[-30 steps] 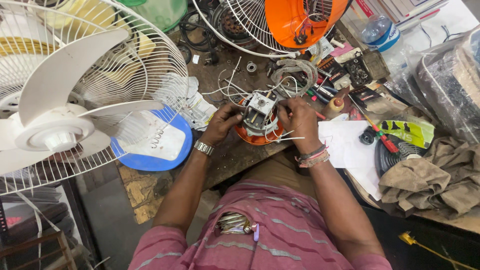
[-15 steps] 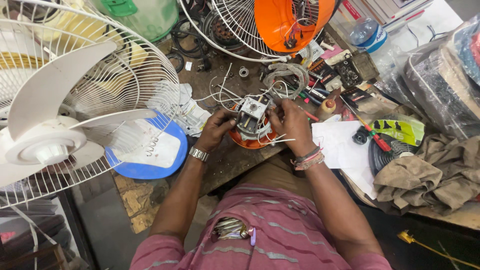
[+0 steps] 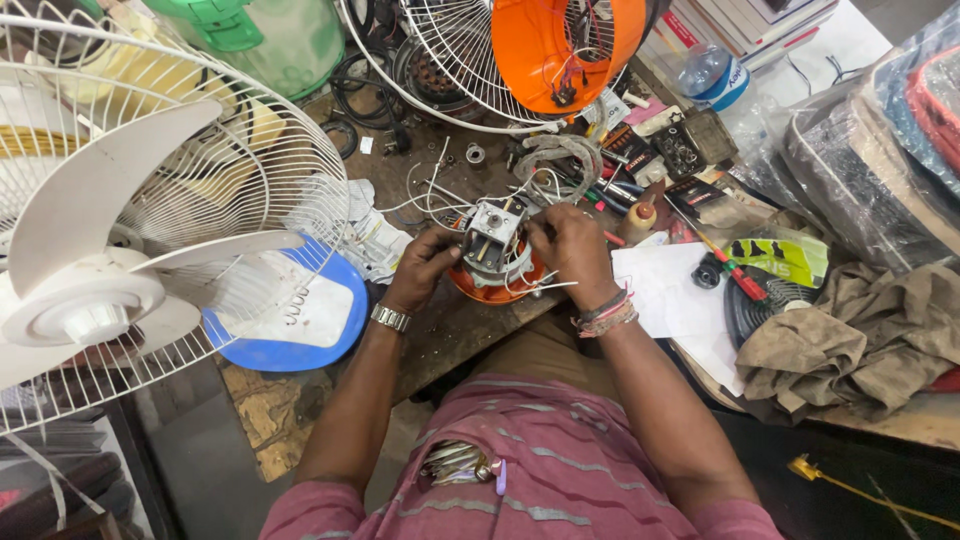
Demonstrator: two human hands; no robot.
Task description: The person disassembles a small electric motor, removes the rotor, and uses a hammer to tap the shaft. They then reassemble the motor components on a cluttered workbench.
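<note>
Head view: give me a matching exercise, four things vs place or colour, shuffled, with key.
Things:
1. fan motor
2. white fan
3. brown rag
4. orange housing

Places or colours:
A. crumpled at the bench's right edge
B. behind a wire guard, top centre
C. between the left hand and right hand, on an orange base
D. caged blades, far left

Pairs: 1-C, 2-D, 3-A, 4-B
</note>
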